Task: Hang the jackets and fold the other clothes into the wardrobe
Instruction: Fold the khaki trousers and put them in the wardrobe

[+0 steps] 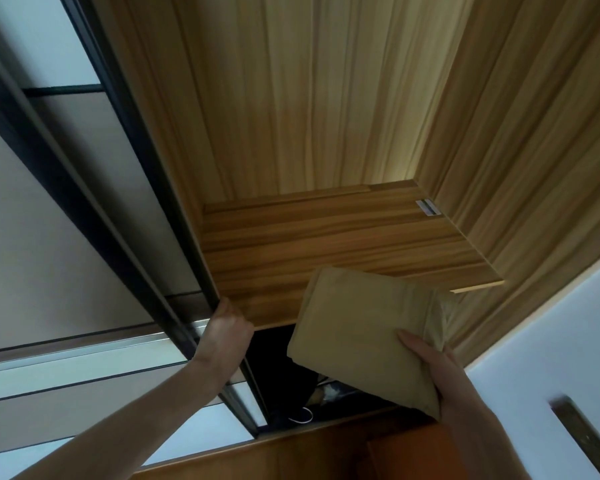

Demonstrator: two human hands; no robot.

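Gripped from below by the right hand (440,372), thumb on top, a folded khaki garment (364,337) is held up just before the front edge of the wooden wardrobe shelf (326,237). That shelf's left front corner, beside the dark sliding-door frame (146,188), is grasped by the left hand (227,332).

My bare left arm (125,407) stretches up and forward, wrist bent; my left hand (227,332) curls its fingers over an edge, back of the hand toward me; my right hand (433,372) is raised, palm up under a load, thumb (413,342) pressed flat along the top.
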